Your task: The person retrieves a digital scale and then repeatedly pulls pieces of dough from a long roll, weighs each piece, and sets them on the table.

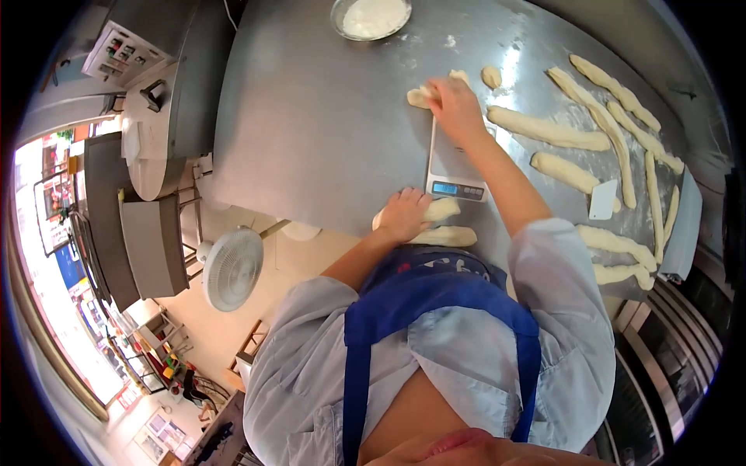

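Steel table (311,116), seen from above.

Right hand (454,105): stretched to the far side of the table, fingers curled over a small dough lump (420,96) that sticks out on its left. The grip looks closed on it, though the palm hides the contact.

Left hand (404,213): at the near table edge, fingers bent down over the end of a dough log (441,208). The log's long axis runs left to right, extending rightward from the fingers. A second log (451,236) lies just beside it, nearer the body. The left hand is the nearer one to both.

Digital scale (453,177): one, between the two hands.

Shaped dough ropes (548,128): roughly ten, spread on the right of the table, most lying lengthwise away from the person.

White scraper (603,200): one, among the ropes.

Flour bowl (371,17): one, at the far edge.

Small dough ball (490,76): one, just right of the right hand.
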Available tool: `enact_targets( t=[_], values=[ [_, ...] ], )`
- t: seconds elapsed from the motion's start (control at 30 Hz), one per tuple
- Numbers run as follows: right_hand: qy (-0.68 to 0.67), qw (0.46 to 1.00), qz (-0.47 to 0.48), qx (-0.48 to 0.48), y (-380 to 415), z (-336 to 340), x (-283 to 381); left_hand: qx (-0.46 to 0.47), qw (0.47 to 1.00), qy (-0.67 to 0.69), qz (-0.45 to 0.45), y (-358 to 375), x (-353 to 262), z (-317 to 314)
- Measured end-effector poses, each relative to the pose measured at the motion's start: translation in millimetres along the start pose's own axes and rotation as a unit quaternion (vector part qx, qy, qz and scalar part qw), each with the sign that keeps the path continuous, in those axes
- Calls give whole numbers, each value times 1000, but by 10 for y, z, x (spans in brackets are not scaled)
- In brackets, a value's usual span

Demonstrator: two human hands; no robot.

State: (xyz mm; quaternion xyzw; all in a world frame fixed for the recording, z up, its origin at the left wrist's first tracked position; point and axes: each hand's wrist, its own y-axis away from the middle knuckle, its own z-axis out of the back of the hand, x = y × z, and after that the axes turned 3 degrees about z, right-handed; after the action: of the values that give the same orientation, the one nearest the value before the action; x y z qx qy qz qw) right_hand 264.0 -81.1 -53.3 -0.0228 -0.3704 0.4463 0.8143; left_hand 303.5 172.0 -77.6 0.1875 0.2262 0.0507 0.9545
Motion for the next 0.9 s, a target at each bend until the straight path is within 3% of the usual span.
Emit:
enact_targets(
  t=[0.07, 0.17, 0.23, 0.3, 0.37, 0.4, 0.43, 0.47, 0.5, 0.57, 0.63, 0.7, 0.77, 0.8, 0.87, 0.9],
  values=[
    [5, 1000, 28, -12, -287, -274, -236, -22, 1000, -7, -13, -4, 31, -63],
    [68, 995, 41, 59, -322, -546, -411, -9, 1000, -4, -8, -15, 13, -34],
    [74, 988, 132, -34, -215, -384, -119, -1, 1000, 27, 2, -34, 49, -34],
    [10, 991, 99, 88, 192, -190, 215, 8, 998, 66, 11, -62, 41, -69],
    [-10, 944, 46, 326, 724, 49, 531, 55, 986, 153, 34, -73, 141, -35],
    [-47, 946, 89, 307, 1051, 133, 631, 58, 986, 152, 27, -75, 184, -13],
    [-84, 946, 132, 285, 1325, 191, 662, 102, 961, 252, 54, -94, 230, 18],
    [-79, 947, 129, 282, 1468, 256, 672, 145, 923, 348, 81, -125, 244, 36],
    [-53, 958, 126, 251, 1601, 314, 688, 147, 923, 346, 77, -134, 223, 39],
    [-26, 969, 117, 217, 1820, 346, 668, 200, 891, 407, -7, -122, 168, 23],
    [-55, 968, -14, 245, 1907, 371, 680, 179, 906, 381, -45, -81, 54, 101],
    [-18, 963, -65, 260, 1961, 436, 690, 156, 918, 354, -86, -112, 29, 132],
    [93, 907, -117, 395, 1989, 492, 679, 213, 962, 149, -80, -195, 49, 153],
    [89, 925, -96, 356, 2049, 511, 683, 213, 962, 146, -83, -221, 1, 202],
    [95, 933, -63, 342, 2111, 448, 658, 372, 906, 201, 14, -291, -130, 350],
    [96, 938, -27, 333, 2137, 426, 664, 372, 906, 200, 14, -341, -166, 299]
  ],
)
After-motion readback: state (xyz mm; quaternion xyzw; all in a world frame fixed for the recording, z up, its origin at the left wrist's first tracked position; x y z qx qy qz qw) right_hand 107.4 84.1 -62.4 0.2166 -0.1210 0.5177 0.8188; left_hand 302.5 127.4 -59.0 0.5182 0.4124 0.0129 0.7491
